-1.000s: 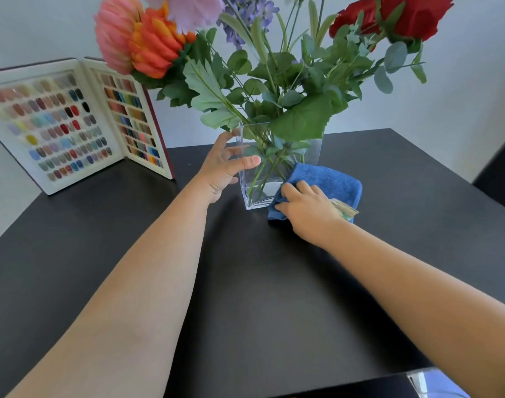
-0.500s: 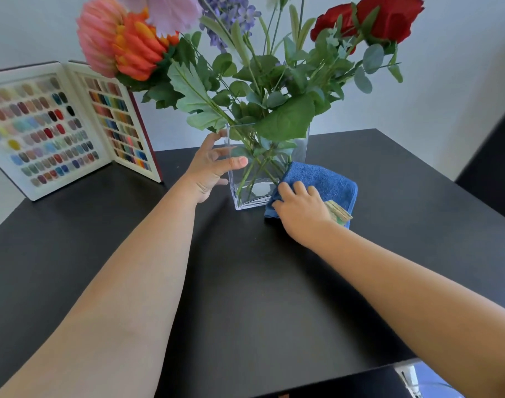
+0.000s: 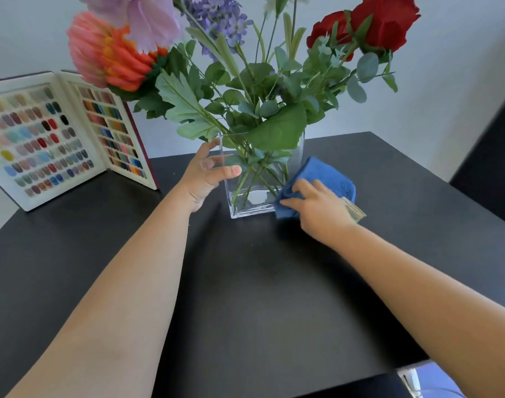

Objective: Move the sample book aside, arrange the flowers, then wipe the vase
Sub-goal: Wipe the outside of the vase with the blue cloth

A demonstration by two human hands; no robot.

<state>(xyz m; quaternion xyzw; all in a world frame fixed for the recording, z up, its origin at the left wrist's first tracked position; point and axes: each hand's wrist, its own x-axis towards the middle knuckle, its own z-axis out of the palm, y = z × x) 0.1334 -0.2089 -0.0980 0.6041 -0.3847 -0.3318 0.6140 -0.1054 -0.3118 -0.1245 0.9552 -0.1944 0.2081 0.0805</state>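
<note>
A clear square glass vase (image 3: 252, 201) stands on the black table (image 3: 245, 297), holding flowers (image 3: 245, 67): red roses, an orange-pink bloom, purple sprigs, green leaves. My left hand (image 3: 205, 175) grips the vase's left side, thumb on the front face. My right hand (image 3: 317, 208) presses a folded blue cloth (image 3: 328, 175) against the vase's lower right side. The open sample book (image 3: 59, 139), with rows of coloured nail chips, stands upright at the back left by the wall.
The table's right edge (image 3: 446, 185) borders a dark gap. The near edge (image 3: 360, 377) shows at the bottom right, with a pale object (image 3: 423, 377) below it. A white wall (image 3: 417, 110) runs behind the table.
My right hand has slid the blue cloth a little along the vase's right side. My left hand keeps its hold on the vase. The view has shifted slightly.
</note>
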